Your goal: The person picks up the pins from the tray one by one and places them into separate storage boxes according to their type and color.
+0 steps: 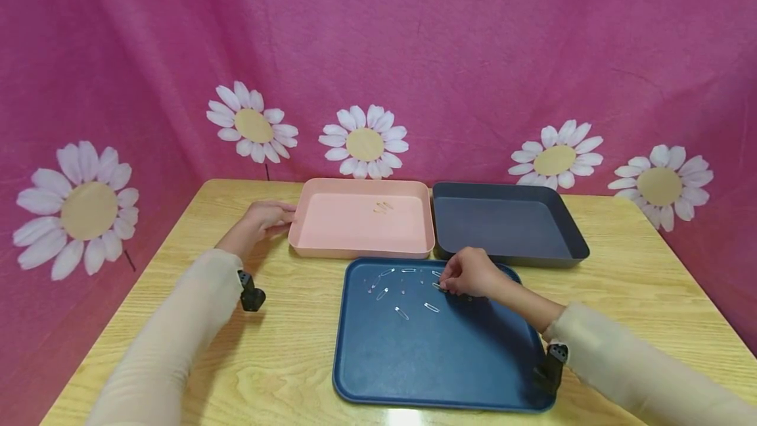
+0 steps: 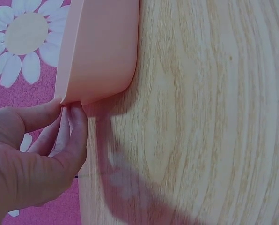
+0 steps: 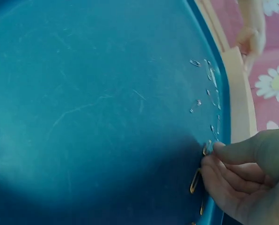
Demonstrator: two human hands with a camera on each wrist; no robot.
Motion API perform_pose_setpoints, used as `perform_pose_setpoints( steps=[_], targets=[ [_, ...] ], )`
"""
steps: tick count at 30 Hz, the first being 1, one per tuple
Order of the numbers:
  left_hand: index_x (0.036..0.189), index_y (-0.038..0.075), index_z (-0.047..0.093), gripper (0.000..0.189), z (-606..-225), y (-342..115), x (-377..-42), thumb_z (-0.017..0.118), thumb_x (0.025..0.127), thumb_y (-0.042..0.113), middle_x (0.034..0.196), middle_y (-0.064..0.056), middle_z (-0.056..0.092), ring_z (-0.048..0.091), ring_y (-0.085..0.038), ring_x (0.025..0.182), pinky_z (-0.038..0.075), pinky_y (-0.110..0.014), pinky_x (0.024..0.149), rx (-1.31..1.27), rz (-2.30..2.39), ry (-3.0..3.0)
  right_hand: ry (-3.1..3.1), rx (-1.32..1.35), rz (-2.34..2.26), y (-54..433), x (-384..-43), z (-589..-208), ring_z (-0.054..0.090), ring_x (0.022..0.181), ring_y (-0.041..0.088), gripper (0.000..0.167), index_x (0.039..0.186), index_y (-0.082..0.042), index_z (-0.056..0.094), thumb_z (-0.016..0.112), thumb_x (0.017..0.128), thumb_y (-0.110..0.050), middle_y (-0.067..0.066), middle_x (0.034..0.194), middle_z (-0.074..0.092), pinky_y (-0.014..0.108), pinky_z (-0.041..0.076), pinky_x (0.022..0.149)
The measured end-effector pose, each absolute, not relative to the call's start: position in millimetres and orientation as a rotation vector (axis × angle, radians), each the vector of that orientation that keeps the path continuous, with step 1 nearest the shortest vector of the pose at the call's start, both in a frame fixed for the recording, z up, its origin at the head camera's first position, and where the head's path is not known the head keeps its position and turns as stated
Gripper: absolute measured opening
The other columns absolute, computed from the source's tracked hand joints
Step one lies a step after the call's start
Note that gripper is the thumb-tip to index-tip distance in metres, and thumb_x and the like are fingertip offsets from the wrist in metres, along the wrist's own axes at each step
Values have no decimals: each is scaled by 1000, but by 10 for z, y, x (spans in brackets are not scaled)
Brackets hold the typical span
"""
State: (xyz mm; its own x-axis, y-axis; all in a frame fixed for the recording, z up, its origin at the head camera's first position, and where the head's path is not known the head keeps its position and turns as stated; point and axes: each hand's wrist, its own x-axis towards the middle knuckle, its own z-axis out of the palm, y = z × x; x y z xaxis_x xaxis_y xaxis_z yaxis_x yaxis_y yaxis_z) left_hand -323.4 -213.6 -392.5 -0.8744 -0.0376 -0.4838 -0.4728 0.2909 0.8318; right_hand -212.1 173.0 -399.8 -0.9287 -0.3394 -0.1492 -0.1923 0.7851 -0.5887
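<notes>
1. Gold safety pin (image 3: 205, 150): at the far edge area of the blue tray (image 1: 414, 360), at the right hand's fingertips.
2. Right hand (image 1: 473, 273): thumb and forefinger pinching that pin (small, partly covered by fingers).
3. Silver safety pins (image 1: 401, 313): scattered loose on the tray's far half, left of the right hand in head view; tiny bits among them, too small to identify.
4. Pink tray (image 1: 343, 222): behind the blue one, a few gold pins (image 1: 380, 208) lying inside, right of middle.
5. Left hand (image 1: 264, 217): gripping the pink tray's left rim, thumb against fingers.
6. Dark tray (image 1: 497, 219): just beside the pink one.
7. Wood-grain table (image 1: 284, 334) underneath; pink daisy backdrop (image 1: 414, 38) behind.
</notes>
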Motion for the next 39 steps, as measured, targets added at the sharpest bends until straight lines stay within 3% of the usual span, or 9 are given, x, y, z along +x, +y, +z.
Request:
perform_pose_setpoints(
  steps=[8,16,25,32,39],
  targets=[
    [139,0,48,45,-3897,-2131,-3201,55,95,4,145,-19,47,58,-1,82,45,-33,108,-431,1614,2208,2894,-436,-709,1588,-2041,-3980,52,59,10,8,71,-7,73,80,75,-7,2,65,67,21,47,53],
    [140,-2,46,46,-3919,-2114,-3177,55,95,3,146,-20,45,59,-5,90,45,-35,108,-410,1667,2184,2919,-418,-681,1561,-1995,-3971,52,58,10,10,69,-7,71,79,74,-2,2,64,67,20,47,52],
    [140,-2,46,45,-3934,-2120,-3185,53,96,3,146,-22,44,59,0,84,45,-35,108,-377,1638,2216,2949,-405,-552,1494,-1972,-4020,48,56,10,14,66,-8,67,70,75,2,-1,63,61,20,40,49],
    [140,0,47,45,-3925,-2122,-3170,54,96,5,147,-20,45,61,-8,97,45,-35,107,-406,1615,2225,2986,-512,-416,1434,-1897,-4052,45,58,12,18,64,-8,59,66,73,6,0,63,52,23,39,50],
    [139,-1,48,45,-3913,-2126,-3161,55,95,6,145,-21,46,60,-5,85,46,-36,107,-421,1612,2226,2979,-496,-392,1430,-1879,-4025,47,62,14,16,69,-7,58,67,77,4,2,68,53,25,44,54]
  ],
)
